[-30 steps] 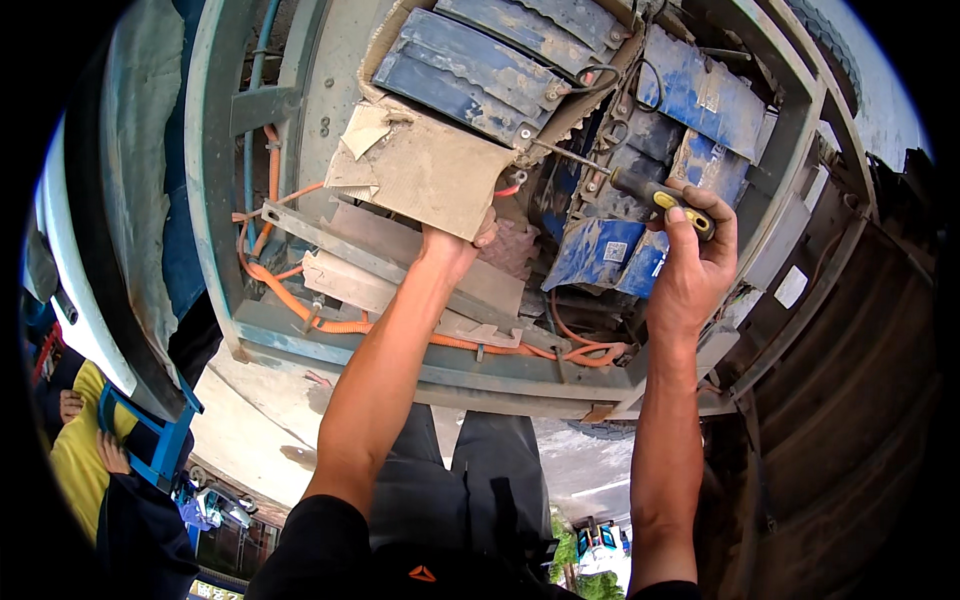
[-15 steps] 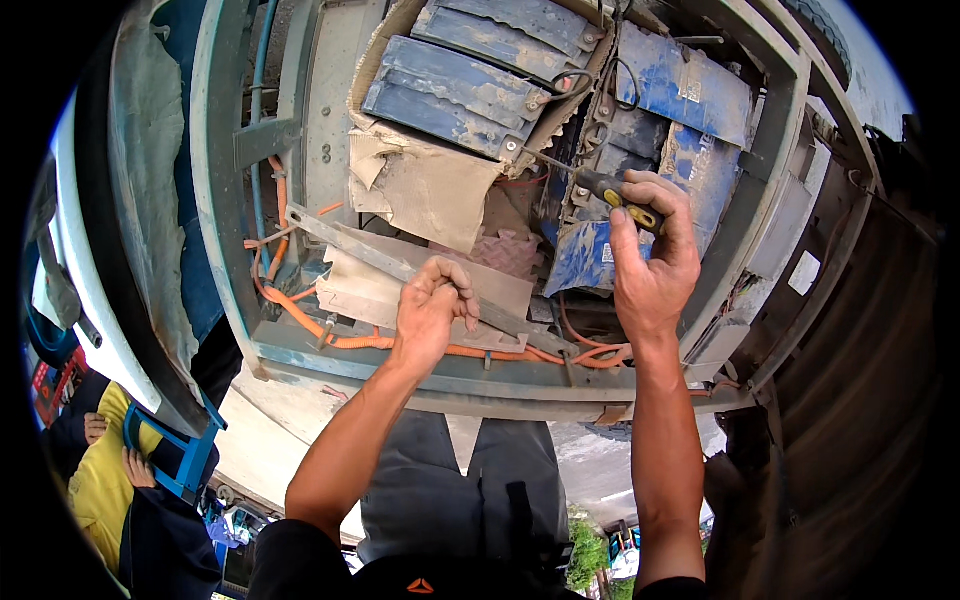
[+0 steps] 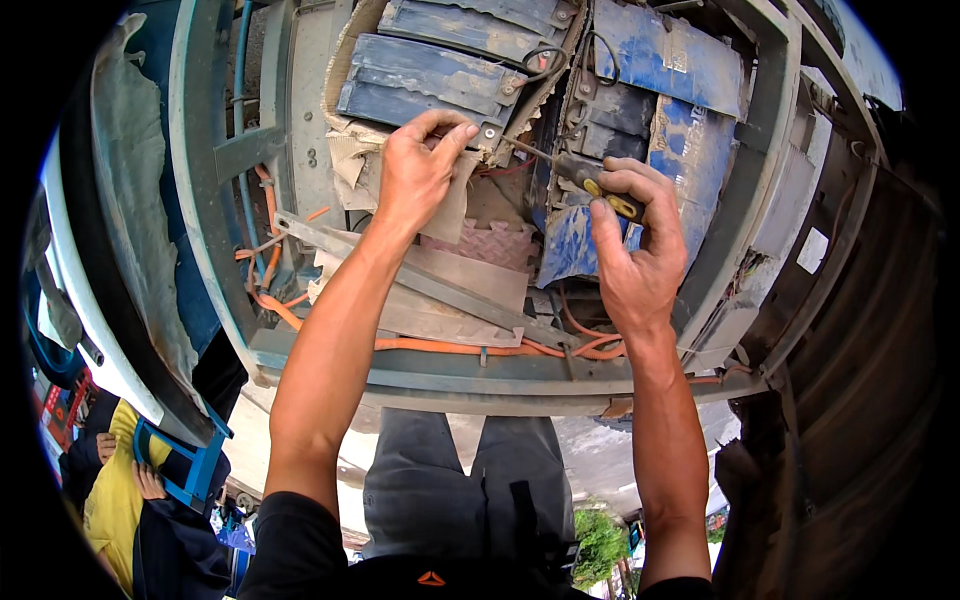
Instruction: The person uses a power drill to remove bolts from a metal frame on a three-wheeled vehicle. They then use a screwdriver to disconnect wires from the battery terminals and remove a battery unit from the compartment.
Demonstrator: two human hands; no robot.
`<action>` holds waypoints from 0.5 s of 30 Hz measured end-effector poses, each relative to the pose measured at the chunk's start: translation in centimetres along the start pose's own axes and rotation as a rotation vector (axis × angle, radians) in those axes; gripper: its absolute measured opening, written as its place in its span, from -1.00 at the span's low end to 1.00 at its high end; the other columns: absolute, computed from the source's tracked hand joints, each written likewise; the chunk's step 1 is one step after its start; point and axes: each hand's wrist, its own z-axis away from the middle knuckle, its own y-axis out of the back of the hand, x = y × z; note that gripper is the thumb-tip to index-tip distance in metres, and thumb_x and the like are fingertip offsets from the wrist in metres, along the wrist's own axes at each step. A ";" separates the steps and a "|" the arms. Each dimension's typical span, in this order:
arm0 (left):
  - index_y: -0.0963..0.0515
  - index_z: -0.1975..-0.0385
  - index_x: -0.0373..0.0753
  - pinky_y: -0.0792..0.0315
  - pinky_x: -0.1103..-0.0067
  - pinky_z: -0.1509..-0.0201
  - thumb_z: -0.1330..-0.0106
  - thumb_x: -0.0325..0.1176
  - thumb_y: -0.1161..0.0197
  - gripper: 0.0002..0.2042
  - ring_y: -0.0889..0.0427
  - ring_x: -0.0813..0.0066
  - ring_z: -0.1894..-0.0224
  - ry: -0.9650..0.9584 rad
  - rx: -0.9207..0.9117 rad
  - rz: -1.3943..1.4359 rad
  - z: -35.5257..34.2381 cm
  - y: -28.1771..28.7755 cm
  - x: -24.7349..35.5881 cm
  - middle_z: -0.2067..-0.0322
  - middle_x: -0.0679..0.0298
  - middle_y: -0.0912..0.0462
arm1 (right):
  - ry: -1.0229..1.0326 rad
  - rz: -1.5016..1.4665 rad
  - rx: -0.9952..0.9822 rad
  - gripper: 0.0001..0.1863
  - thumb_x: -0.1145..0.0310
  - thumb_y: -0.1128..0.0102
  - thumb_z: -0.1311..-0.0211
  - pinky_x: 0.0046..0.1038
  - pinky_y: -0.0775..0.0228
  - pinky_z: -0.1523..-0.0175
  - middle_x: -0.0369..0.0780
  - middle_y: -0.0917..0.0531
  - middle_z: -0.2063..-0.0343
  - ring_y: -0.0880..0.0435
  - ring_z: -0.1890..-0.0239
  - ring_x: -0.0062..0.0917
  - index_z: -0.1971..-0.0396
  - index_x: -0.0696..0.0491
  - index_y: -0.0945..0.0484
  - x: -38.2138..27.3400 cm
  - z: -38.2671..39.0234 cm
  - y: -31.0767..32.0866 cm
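Left hand (image 3: 415, 168): up from over the metal bar (image 3: 420, 283) to the battery corner; thumb and forefinger tips drawn together beside the terminal bolt (image 3: 489, 132), though whether they pinch something small I cannot tell.
Right hand (image 3: 645, 250): fingers grasping the screwdriver (image 3: 578, 172) by its dark-and-yellow handle, the shaft reaching from them toward that bolt.
Dark battery (image 3: 410, 85): just beyond the left fingers.
Cardboard flap (image 3: 455, 200): hanging below the left fingertips, partly hidden by that hand.
Blue covering (image 3: 685, 150): beyond the right fingers.
Change: both hands now attend one terminal, so the work seems centred there.
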 end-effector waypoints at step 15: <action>-0.75 0.14 -0.28 -0.54 0.58 0.25 -0.32 -0.41 -0.41 -0.83 -0.63 0.66 0.40 -0.226 -0.001 -0.534 -0.5 -1.6 0.7 0.34 0.32 -0.80 | 0.063 0.013 -0.019 -0.67 0.67 -0.39 -0.17 -0.30 -0.57 -0.14 -0.08 -0.68 -0.01 -0.67 -0.07 -0.26 0.05 0.14 -0.66 0.9 0.0 0.2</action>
